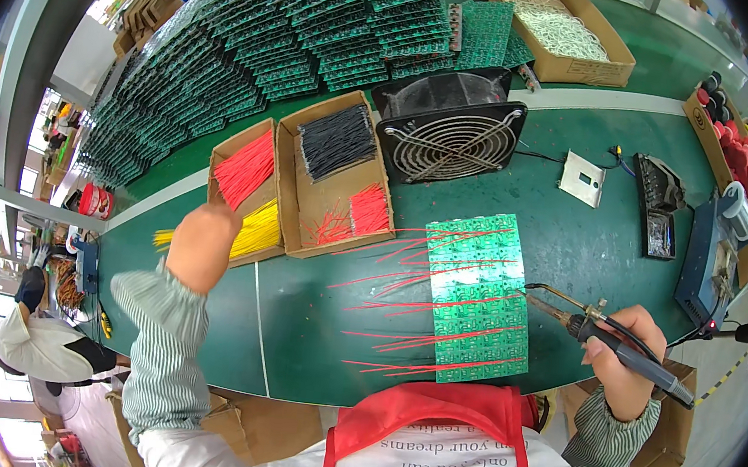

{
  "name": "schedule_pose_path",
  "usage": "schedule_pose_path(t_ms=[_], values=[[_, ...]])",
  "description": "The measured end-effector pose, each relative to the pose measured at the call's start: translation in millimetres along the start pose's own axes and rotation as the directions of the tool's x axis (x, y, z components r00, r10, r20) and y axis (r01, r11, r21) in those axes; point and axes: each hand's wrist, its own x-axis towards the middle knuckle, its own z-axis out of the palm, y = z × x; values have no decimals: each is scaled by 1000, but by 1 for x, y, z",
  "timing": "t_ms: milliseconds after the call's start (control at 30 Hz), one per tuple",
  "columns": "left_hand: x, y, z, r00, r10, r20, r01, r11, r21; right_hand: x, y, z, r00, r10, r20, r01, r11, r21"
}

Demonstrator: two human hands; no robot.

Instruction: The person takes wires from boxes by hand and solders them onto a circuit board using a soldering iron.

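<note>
My right hand (628, 351) is closed around the handle of a soldering iron (643, 360). The iron's tip, with a thin curved tube beside it, points left at the edge of a green circuit board panel (480, 308). Several red wires (400, 336) lie across the panel, their loose ends sticking out to its left. My left hand (202, 247) is over the near-left side of a cardboard box, between red wires (246, 170) and yellow wires (258, 229). Its fingers are bent away and mostly hidden, so whether they hold a wire does not show.
A second box (300, 242) holds black wires (338, 139) and short red wires. Behind it stands a black fan (452, 137). Stacked circuit boards (257, 48) line the far left. A blue soldering station (708, 260) is at right. Another person (53, 341) works at far left.
</note>
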Motion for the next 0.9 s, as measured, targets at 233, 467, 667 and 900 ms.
schedule_pose_path(t_ms=[233,467,667,900], values=[[-43,74,49,980,-34,195,-57,895,442,5,3,2,999,-33,22,33,999,31],[-31,71,55,988,16,153,-60,955,292,7,-2,0,997,-58,45,55,997,60],[26,96,-33,978,-48,-204,-64,858,-510,18,-7,8,999,-29,38,26,997,76],[72,151,-15,978,116,-173,-208,594,-777,37,-23,23,993,-70,100,66,997,42]])
